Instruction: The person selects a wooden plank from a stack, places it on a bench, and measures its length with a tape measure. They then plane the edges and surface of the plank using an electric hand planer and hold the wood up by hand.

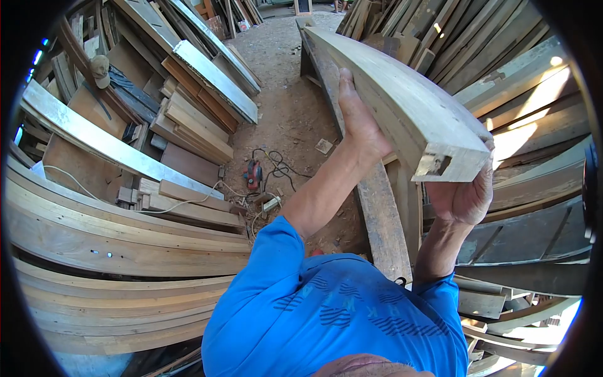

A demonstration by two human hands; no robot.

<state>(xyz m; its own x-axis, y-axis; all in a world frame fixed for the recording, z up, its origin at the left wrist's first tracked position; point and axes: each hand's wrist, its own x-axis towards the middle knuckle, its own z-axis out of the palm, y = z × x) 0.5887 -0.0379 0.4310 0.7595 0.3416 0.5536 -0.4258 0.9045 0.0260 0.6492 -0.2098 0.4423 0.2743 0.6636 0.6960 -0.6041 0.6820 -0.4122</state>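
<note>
Our left hand (362, 122) and right hand (463, 200) hold the long, pale, notched wooden beam (408, 94) from opposite sides; we judge it heavy, stiff, best supported underneath.

Both arms (330, 185) reach forward, left hand (362, 122) (thumb (346, 81) extended) and right hand (466, 198) gripping.

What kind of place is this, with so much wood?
Probably a woodworking shop: boards crowd both sides, a red power tool sits on the ground, and a thick wooden beam is in hand.
</note>
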